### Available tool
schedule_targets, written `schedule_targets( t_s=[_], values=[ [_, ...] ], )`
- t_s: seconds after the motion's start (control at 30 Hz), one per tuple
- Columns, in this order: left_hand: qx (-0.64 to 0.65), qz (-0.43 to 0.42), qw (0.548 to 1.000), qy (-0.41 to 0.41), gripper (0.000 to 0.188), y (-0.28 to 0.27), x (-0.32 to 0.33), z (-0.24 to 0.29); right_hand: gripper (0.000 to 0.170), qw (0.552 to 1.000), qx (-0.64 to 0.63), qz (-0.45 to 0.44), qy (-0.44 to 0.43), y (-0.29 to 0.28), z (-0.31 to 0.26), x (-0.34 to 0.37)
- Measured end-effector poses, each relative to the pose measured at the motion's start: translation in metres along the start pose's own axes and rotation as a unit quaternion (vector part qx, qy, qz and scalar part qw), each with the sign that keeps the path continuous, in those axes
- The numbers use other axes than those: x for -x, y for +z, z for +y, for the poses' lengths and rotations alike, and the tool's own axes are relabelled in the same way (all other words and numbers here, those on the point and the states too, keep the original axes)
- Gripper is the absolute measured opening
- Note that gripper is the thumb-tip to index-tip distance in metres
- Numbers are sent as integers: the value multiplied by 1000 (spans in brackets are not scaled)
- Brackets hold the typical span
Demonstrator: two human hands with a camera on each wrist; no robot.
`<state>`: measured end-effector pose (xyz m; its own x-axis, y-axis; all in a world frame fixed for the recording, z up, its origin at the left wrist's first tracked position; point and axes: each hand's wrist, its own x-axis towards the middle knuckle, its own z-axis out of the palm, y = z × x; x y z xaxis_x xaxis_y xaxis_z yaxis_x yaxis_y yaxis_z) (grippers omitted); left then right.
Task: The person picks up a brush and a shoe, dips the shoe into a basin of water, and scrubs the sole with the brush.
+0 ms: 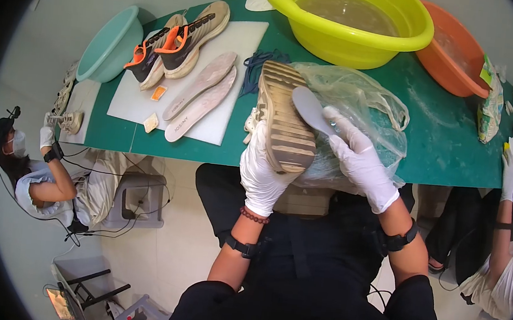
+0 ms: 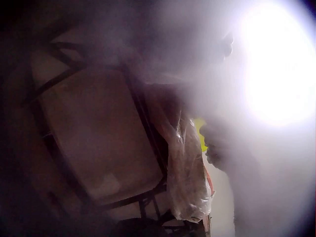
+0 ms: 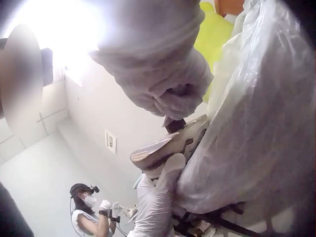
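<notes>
head view: the shoe (image 1: 285,116) is gripped sole-out at one o'clock from centre by the left hand (image 1: 264,173), the grey tool (image 1: 311,108) by the right hand (image 1: 364,164); right wrist: the shoe's side is shown.

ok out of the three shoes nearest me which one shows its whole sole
The shoe gripped in the left hand: its ribbed sole faces the head camera, while the two orange-collared shoes on the white board show their uppers.
</notes>
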<state>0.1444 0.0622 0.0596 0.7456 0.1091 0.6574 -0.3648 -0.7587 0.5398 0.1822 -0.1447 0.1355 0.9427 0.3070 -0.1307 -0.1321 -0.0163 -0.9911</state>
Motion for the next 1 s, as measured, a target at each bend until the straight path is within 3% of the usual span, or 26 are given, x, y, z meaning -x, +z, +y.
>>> schedule_targets(
  t_s=[0.07,0.17,0.27,0.37,0.47,0.5,0.53,0.7,0.83,0.93,0.97,1.0],
  values=[
    [-3,-7,1000,-4,119,0,1,-1,49,995,50,-2,-84,5,8,-8],
    [-10,-2,1000,1,119,-1,0,0,40,995,65,-16,-70,16,-5,2],
    [-28,8,1000,13,119,-1,-2,1,36,982,164,-19,-87,21,-17,8],
    [-39,-7,999,5,119,-2,1,2,38,974,187,81,-101,4,5,-26],
    [-37,3,999,10,119,-2,-3,2,38,990,113,36,-79,11,4,-20],
    [-39,14,999,12,119,0,-1,2,38,997,77,-13,-17,21,-7,-6],
    [-40,23,999,14,119,1,2,1,38,986,102,-31,-132,29,0,-2],
    [-27,-12,1000,7,120,-2,-1,1,38,985,131,95,-61,10,1,-50],
    [-24,6,1000,8,120,0,0,-1,39,989,105,-44,-95,35,-9,-12],
    [-30,-13,999,-2,119,-2,2,1,39,988,122,27,-89,14,7,-43],
    [-26,-13,1000,-1,119,-1,1,1,38,985,127,90,-71,7,10,-56],
    [-23,-12,1000,0,119,-1,0,0,38,983,141,86,-77,7,8,-53]
  ],
)
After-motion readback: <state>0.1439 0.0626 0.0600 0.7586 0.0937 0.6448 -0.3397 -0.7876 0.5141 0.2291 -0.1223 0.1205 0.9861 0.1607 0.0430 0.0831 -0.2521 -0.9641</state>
